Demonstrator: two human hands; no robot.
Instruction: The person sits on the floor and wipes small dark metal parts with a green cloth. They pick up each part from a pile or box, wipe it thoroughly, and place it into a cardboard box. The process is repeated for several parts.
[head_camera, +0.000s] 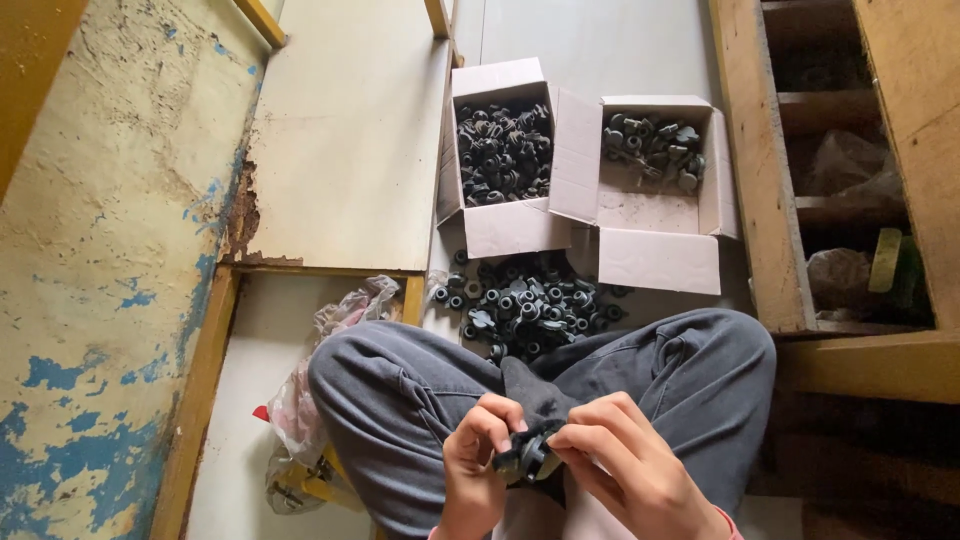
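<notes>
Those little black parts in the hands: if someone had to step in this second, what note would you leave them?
Left hand: fingers pinched on a small black part, held over the lap.
Right hand: gripping the same part from the other side.
Loose pile of black parts: on the floor, just past the crossed legs.
Left cardboard box: open and nearly full of such parts.
Right cardboard box: open, with a small heap at its far end only.
Done: many parts lie in the boxes.
Left: the floor pile and the one in hand.
</notes>
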